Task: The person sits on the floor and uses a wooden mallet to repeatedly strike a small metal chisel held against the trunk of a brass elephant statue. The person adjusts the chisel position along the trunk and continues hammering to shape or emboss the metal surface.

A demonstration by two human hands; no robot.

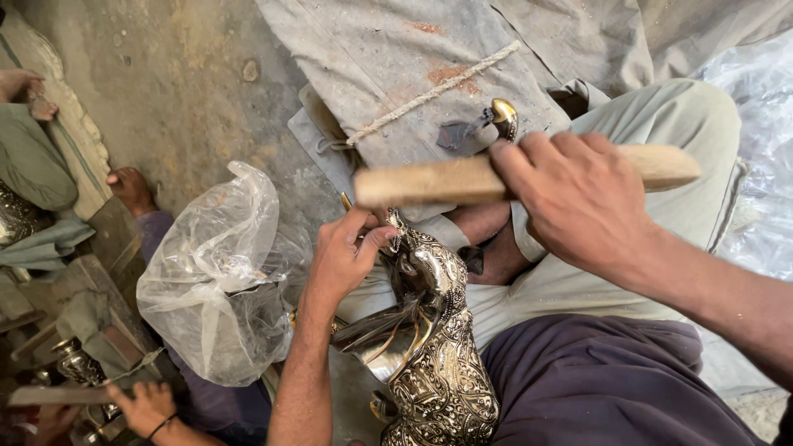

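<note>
At far left I see a crumpled clear plastic bag (216, 281) on the floor; beside it my left hand (343, 256) pinches a small tool against the top of the engraved metal figure (438, 347) standing between my knees. Above, my right hand (578, 198) is clenched around a wooden stick (429, 182) held level over it.

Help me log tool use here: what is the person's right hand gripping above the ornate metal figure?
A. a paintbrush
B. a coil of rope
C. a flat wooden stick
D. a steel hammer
C: the right hand closes around a flat wooden stick held level above the engraved metal figure, which the left hand steadies.
</note>
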